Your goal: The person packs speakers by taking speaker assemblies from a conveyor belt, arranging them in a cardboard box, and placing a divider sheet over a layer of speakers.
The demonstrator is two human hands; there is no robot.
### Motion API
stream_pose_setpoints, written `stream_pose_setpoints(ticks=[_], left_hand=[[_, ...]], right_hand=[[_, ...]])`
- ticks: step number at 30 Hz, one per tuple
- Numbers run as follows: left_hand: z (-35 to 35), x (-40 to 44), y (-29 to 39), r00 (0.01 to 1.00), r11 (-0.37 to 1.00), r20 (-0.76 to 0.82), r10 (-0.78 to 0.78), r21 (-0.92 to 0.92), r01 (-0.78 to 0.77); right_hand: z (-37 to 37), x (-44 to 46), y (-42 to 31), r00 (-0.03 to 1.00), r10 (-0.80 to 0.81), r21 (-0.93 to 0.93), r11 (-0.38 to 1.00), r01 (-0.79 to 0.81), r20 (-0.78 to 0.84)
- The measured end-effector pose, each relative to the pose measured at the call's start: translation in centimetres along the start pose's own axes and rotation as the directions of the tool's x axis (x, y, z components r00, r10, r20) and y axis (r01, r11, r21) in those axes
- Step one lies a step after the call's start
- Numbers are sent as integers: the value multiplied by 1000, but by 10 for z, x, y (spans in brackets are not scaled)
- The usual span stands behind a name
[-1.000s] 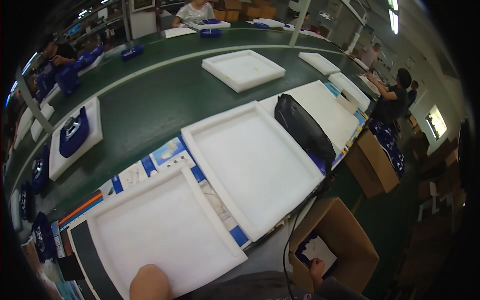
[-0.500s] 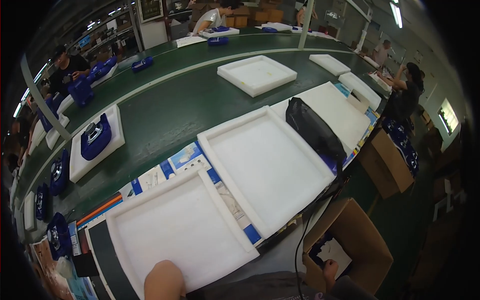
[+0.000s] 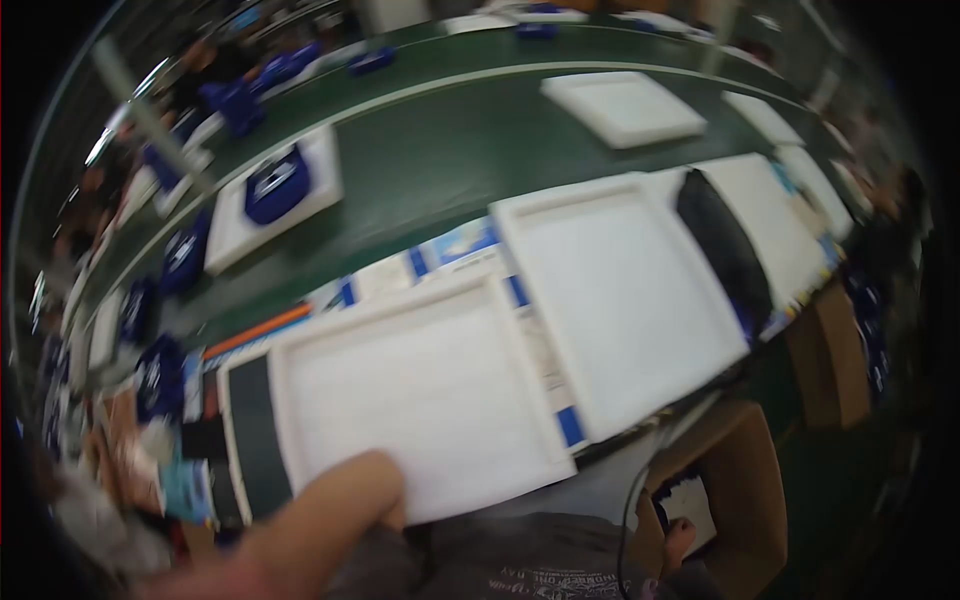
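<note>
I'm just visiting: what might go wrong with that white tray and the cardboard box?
Two risks, as I see it. A dark cable runs beside the cardboard box where the right hand is, so it might snag that arm. The bent left arm overlaps the nearest white tray in view, so a careless move might nudge it.

White flat piece (image 3: 692,503), uneven upper edge, inside open brown cardboard box (image 3: 757,490)
</note>
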State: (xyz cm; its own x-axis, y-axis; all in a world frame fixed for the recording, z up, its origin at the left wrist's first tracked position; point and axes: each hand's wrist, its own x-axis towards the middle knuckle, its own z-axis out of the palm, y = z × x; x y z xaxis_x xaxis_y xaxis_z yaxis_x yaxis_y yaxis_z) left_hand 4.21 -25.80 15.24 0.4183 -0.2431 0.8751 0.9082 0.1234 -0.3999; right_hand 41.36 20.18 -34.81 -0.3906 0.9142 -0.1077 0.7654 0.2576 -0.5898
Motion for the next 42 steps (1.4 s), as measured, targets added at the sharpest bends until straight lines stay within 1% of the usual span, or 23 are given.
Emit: stream_pose_setpoints(ticks=[1, 3, 6, 8, 9, 11, 12, 13, 14, 15, 16, 17, 19, 22, 25, 29, 31, 34, 35, 37, 40, 41, 42], left_hand=[[0, -9, -26, 998, 996, -8, -70, 50, 70], [-7, -33, -88, 974, 961, -29, -223, 161, 225], [-15, -88, -193, 864, 803, -12, -503, 362, 473], [-25, -139, -250, 699, 568, 39, -714, 617, 545], [-43, -177, -278, 515, 393, 45, -856, 703, 593], [-111, -254, -322, 355, 412, 330, -874, 893, 183], [-127, -262, -320, 33, 240, 239, -971, 969, 61], [-154, -283, -325, -1, 275, 276, -961, 958, -78], [-154, -281, -311, -61, 116, 108, -992, 984, -132], [-199, -312, -343, -246, 87, 46, -968, 984, -158], [-202, -310, -329, -198, 23, -16, -980, 981, -192], [-181, -293, -306, -92, 4, -18, -996, 973, -232], [-188, -302, -310, -23, 83, 80, -997, 929, -361], [-181, -293, -310, -71, 204, 192, -979, 883, -423], [-169, -283, -303, -64, 298, 307, -950, 820, -489], [-145, -265, -285, 26, 410, 488, -873, 760, -504], [-133, -254, -278, 143, 531, 667, -731, 688, -494], [-87, -217, -252, 83, 672, 785, -615, 575, -467], [-72, -209, -243, 81, 713, 823, -562, 532, -456], [-36, -197, -222, 107, 795, 896, -430, 432, -426], [26, -186, -176, 141, 880, 957, -254, 289, -377], [48, -184, -160, 159, 904, 970, -184, 231, -360], [70, -183, -145, 202, 916, 972, -116, 184, -356]], right_hand=[[11, 8, 6, 999, -52, 16, 998, 52, -14], [11, 8, -3, 1000, 11, -14, 1000, -11, -6], [-2, 0, 5, 977, -188, -216, 955, 205, 96], [-6, 3, 4, 969, -210, -103, 969, 224, 132], [-6, 2, 7, 966, -217, -43, 973, 225, 139], [-3, 14, 20, 946, -301, -198, 927, 319, 116], [2, 22, 33, 938, -333, -270, 899, 346, 94], [7, 25, 47, 933, -354, -342, 870, 356, 72], [13, 25, 62, 928, -369, -414, 837, 358, 56], [19, 19, 72, 923, -381, -484, 799, 357, 51], [25, 11, 78, 917, -394, -554, 752, 357, 55], [25, 7, 58, 974, -225, -460, 868, 188, -26], [16, 7, 2, 984, 138, -221, 962, -160, -112], [13, 4, -2, 990, 102, -83, 990, -110, -97], [9, 1, -15, 987, 132, -100, 985, -142, -94], [4, -5, -31, 991, 101, -65, 992, -107, -92], [1, -2, -30, 994, 60, -52, 997, -65, -92], [9, 15, -13, 978, -15, 56, 998, 27, -207], [8, 22, -17, 983, 22, 155, 988, 7, -181], [-10, 34, -85, 984, 112, 351, 935, -57, -139], [-29, 58, -160, 962, -193, 387, 886, 256, -194], [-44, 53, -207, 881, -390, 367, 804, 468, -268], [-70, 44, -259, 727, -608, 168, 719, 675, -320]])
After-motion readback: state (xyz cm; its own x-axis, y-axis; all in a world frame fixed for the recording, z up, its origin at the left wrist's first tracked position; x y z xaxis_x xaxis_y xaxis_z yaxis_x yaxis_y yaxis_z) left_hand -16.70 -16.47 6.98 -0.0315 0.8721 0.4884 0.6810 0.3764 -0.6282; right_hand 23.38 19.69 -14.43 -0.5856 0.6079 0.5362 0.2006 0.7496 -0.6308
